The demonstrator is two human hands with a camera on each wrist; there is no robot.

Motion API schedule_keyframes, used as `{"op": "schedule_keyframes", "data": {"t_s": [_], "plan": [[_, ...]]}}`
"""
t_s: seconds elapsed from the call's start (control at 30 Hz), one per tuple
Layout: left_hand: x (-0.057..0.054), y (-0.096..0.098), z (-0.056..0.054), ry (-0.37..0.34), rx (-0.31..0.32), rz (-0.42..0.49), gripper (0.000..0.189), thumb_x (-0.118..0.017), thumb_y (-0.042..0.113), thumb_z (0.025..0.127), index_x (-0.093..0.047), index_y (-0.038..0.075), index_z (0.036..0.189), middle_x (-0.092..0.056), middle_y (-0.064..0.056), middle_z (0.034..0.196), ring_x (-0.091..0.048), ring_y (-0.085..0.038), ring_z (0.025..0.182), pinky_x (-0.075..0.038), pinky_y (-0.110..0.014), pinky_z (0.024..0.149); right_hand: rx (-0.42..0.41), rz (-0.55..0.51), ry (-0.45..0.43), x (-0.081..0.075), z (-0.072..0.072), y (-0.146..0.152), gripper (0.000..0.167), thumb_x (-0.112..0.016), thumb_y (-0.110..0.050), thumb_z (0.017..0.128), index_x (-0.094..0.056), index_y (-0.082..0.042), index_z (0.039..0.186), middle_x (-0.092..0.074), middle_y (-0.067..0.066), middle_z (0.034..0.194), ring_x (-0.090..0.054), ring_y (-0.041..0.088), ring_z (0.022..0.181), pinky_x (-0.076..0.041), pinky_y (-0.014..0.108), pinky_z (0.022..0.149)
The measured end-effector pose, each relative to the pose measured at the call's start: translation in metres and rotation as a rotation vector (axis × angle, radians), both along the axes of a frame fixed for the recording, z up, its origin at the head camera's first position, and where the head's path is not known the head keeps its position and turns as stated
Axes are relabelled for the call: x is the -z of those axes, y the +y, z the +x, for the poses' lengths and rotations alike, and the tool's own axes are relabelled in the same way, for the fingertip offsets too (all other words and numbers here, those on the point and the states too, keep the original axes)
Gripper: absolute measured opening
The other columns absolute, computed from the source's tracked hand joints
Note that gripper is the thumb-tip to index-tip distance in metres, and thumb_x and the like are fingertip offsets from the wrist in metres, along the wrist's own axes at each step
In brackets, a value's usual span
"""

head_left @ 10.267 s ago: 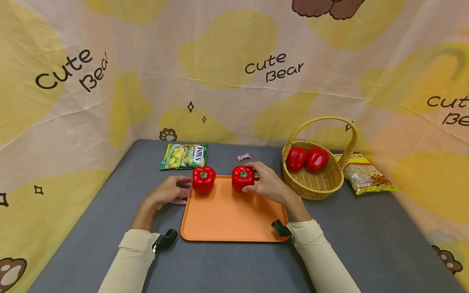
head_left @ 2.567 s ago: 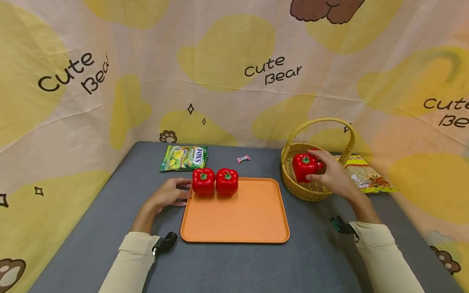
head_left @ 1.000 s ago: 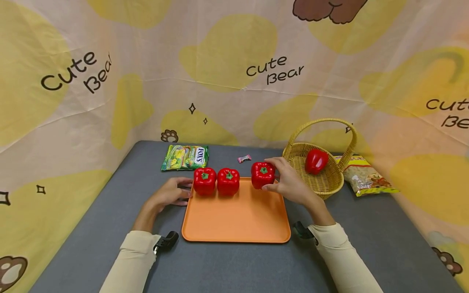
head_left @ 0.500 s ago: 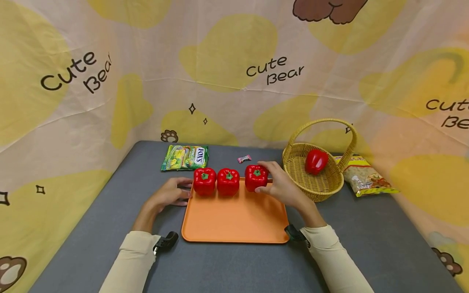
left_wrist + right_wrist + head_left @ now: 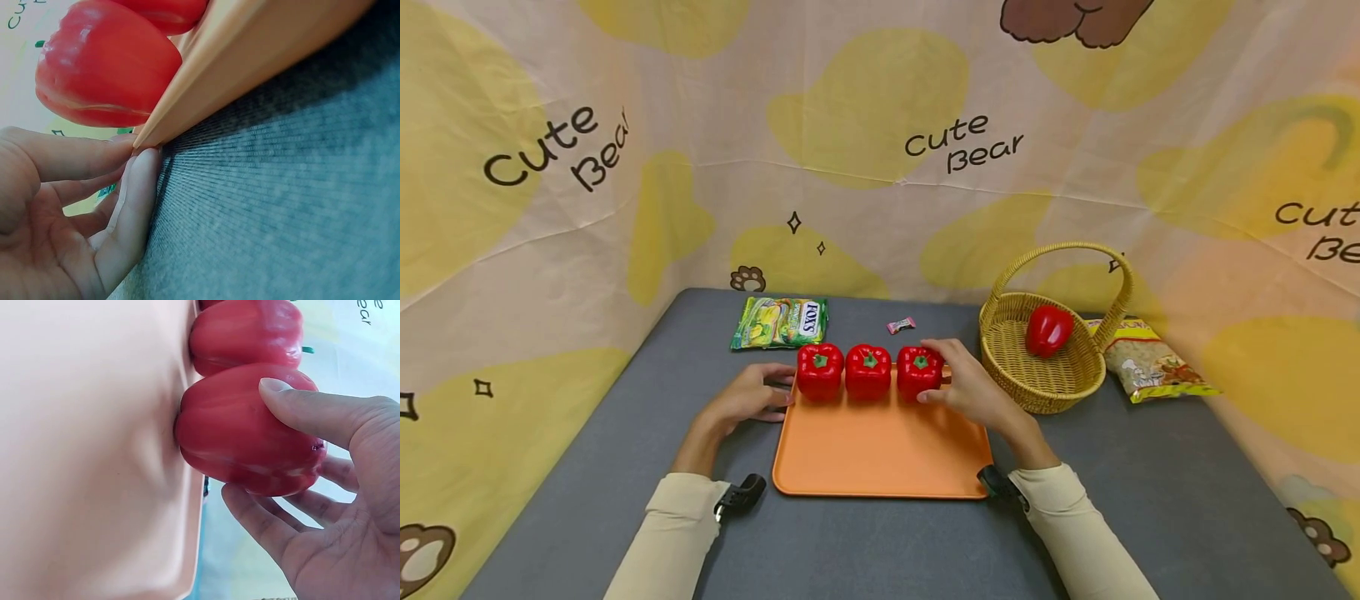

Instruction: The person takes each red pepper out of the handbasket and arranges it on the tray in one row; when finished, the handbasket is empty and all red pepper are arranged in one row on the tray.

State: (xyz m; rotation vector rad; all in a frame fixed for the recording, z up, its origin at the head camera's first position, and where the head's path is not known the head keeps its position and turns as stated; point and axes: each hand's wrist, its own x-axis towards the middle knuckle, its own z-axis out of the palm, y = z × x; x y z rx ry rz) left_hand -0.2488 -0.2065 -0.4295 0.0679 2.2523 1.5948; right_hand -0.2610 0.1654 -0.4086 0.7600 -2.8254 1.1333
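three red bell peppers (image 5: 868, 372) stand in a row along the orange tray's (image 5: 880, 458) far edge. the right hand (image 5: 964, 385) grips the rightmost pepper (image 5: 919, 372), thumb and fingers curled round it. the left hand (image 5: 747, 400) rests relaxed, fingertips touching the tray's left rim.

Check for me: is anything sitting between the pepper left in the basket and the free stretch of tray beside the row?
Only the basket wall and handle around the last pepper. The right hand holds the third pepper on the tray; the strip to its right looks bare.
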Motion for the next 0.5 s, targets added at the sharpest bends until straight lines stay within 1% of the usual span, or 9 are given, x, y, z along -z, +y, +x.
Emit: {"op": "schedule_keyframes", "data": {"t_s": [0.27,0.5], "plan": [[0.0023,-0.0001,-0.003,0.0,-0.005,-0.004,0.059,-0.06,0.001,0.099,-0.043,-0.01,0.155,-0.05,-0.032,0.152,-0.068,-0.033,0.119,-0.066,-0.039,0.084,0.016,0.017,-0.004,0.0013,0.0007,0.0005,0.081,-0.089,-0.016,0.086,-0.048,-0.006,0.155,-0.051,0.02,0.148,-0.052,0.038,0.135,-0.048,0.058,0.113],[0.0029,0.0005,-0.003,-0.003,-0.009,-0.016,0.059,-0.061,0.003,0.1,-0.044,-0.008,0.155,-0.05,-0.03,0.152,-0.068,-0.035,0.121,-0.066,-0.039,0.085,0.015,0.013,-0.03,-0.0003,0.0014,0.0012,0.083,-0.089,-0.017,0.086,-0.048,-0.008,0.157,-0.05,0.018,0.15,-0.051,0.037,0.137,-0.048,0.058,0.114]]}}
